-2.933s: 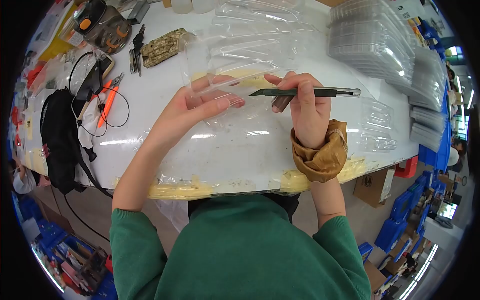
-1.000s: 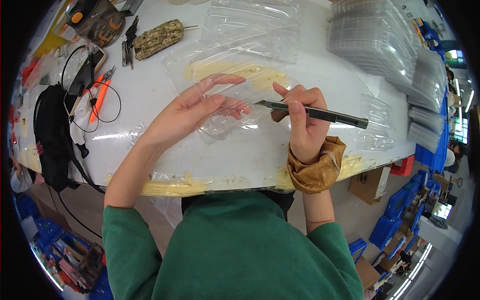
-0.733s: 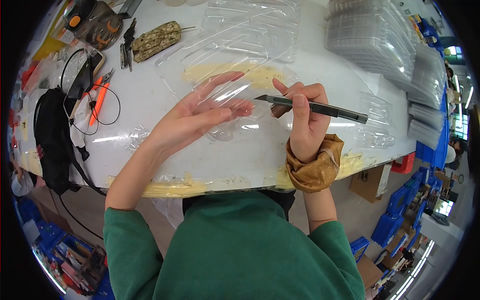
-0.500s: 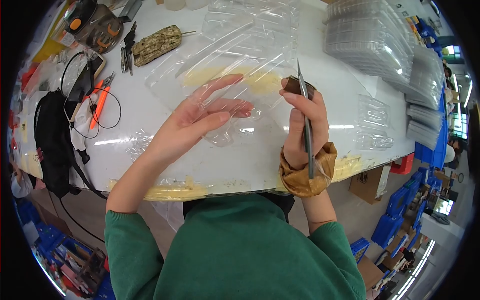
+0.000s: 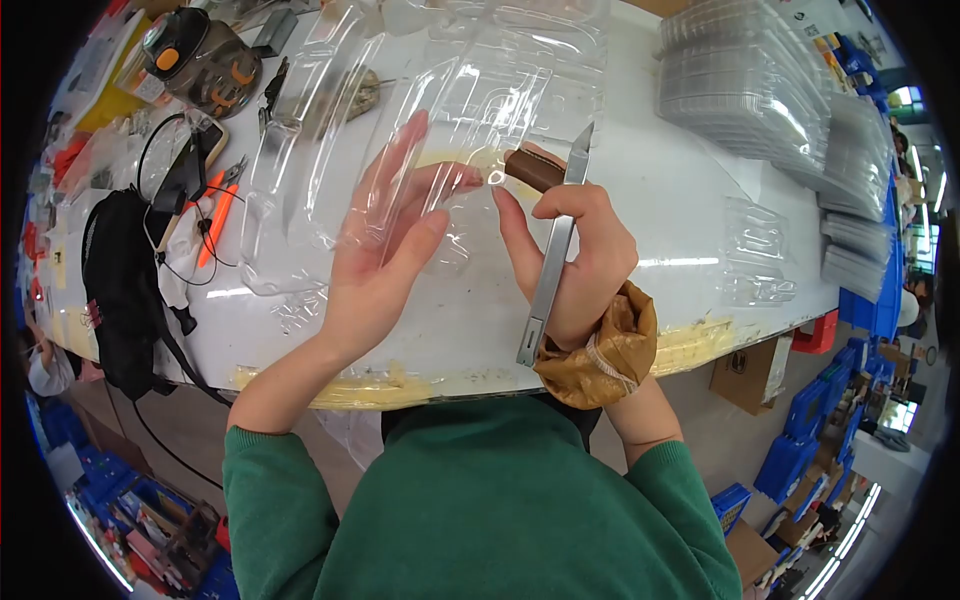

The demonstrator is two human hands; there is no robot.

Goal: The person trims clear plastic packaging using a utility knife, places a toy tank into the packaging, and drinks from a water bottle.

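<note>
A clear plastic blister tray [image 5: 290, 205], tilted up over the table, covers the fingers of my left hand [image 5: 385, 225]. Those fingers are stretched out and show through the plastic, with the thumb held apart from them. My right hand [image 5: 585, 240] has a silver utility knife [image 5: 550, 275] between its fingers, blade pointing away from me. A brown stitched finger guard [image 5: 535, 170] covers a finger of that hand, close to the tray. Whether the right thumb touches the plastic I cannot tell. A mustard-brown cuff [image 5: 595, 350] wraps the right wrist.
Stacked clear trays [image 5: 740, 85] stand at the back right; a single small clear tray [image 5: 760, 250] lies nearer. To the left are orange-handled cutters [image 5: 218, 220], a black pouch [image 5: 120, 290], cables and a drink bottle [image 5: 205, 65]. Yellow tape [image 5: 350, 388] lines the front edge.
The clear tray has tilted up and shifted left, partly covering the bark-like piece. My right hand has moved left toward my left hand, and the knife now slants.
</note>
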